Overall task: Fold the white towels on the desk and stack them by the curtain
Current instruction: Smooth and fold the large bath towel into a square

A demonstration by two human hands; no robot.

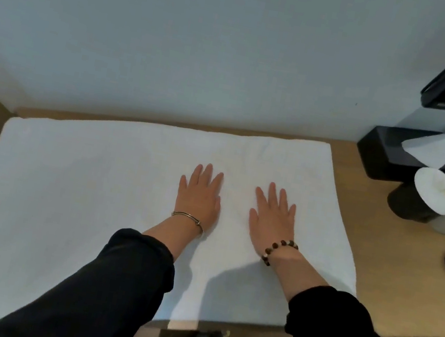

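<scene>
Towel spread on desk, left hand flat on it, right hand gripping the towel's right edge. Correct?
No. The right hand grips nothing: it lies flat, fingers straight, near the middle of the towel, beside the left hand, as the head view shows. The rest holds: towel spread on the desk, left hand flat.

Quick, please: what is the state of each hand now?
Left hand: open, flat on the towel.
Right hand: open, flat on the towel.
</scene>
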